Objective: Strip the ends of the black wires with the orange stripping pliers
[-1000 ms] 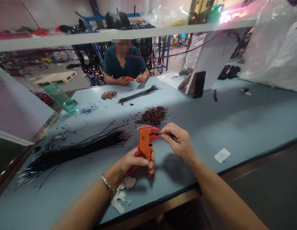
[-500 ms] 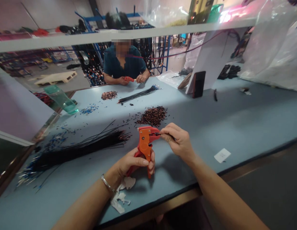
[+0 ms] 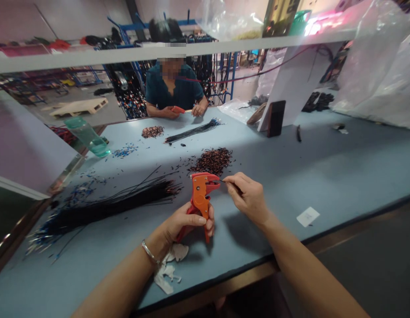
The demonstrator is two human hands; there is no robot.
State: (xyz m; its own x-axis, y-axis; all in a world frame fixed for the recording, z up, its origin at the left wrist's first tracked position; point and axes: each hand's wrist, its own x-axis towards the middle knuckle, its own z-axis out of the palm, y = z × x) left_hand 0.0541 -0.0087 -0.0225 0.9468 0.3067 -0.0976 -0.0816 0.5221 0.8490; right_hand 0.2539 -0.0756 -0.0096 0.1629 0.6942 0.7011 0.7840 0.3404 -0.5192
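Observation:
My left hand (image 3: 188, 221) is wrapped round the handles of an orange wire stripper (image 3: 201, 198), held upright over the blue table (image 3: 324, 172). My right hand (image 3: 247, 196) pinches a short black wire piece (image 3: 231, 185), whose tip sits just right of the stripper's jaws. A long bundle of black wires (image 3: 105, 205) lies to the left of my hands. Beyond the stripper sits a heap of small dark and copper-coloured wire bits (image 3: 212, 160).
Across the table a person in a dark shirt (image 3: 173, 90) holds another orange tool, with a wire bundle (image 3: 191, 131) and a small heap (image 3: 152, 131) in front. A green bottle (image 3: 87, 136) lies at left. Paper scraps (image 3: 168, 265), a white label (image 3: 307, 216), and a dark phone (image 3: 276, 117) are nearby.
My right hand has drawn the wire piece a little to the right, out of the stripper's jaws. The left hand and stripper stay almost in place.

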